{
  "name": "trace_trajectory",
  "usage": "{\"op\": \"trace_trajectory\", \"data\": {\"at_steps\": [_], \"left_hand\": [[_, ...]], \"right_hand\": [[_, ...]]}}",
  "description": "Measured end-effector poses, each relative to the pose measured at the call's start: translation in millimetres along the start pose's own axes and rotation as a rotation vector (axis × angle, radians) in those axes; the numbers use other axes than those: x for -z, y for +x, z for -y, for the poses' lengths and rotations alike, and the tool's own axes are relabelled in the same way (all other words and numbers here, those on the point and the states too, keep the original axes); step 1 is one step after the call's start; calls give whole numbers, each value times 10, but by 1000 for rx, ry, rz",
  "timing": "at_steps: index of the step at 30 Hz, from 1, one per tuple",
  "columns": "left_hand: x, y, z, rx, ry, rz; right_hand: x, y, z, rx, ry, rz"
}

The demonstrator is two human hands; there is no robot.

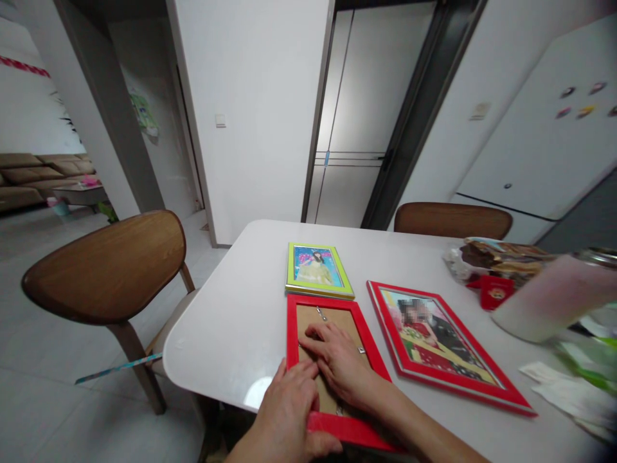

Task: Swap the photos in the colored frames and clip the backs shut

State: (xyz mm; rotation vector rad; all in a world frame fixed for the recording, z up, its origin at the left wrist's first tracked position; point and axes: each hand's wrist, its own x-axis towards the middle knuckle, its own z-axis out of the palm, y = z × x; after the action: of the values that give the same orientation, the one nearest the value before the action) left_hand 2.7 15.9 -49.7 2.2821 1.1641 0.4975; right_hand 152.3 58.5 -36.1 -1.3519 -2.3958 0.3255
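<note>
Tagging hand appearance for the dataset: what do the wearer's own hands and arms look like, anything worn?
Ordinary human hands. Left hand and right hand: bare, no gloves, no rings or markings that I can make out. Right forearm: no sleeve, watch or bracelet on the part in view. Left arm is cut off by the frame around the wrist. No cables visible on either.

two red frames [357, 429] [479, 347], one green frame [321, 289], two hands [292, 405] [342, 363], two chairs [108, 267] [453, 220], one table [231, 308]
</note>
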Motion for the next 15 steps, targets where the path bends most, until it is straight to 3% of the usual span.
{"op": "trace_trajectory", "data": {"at_steps": [7, 11, 15], "left_hand": [[27, -19, -27, 18, 29, 18], [-5, -9, -46, 31, 35, 12], [-132, 26, -7, 28, 69, -36]], "right_hand": [[-21, 337, -436, -390, -71, -198], [-68, 466, -561, -501, -86, -212], [-80, 504, -506, -530, -46, -251]]}}
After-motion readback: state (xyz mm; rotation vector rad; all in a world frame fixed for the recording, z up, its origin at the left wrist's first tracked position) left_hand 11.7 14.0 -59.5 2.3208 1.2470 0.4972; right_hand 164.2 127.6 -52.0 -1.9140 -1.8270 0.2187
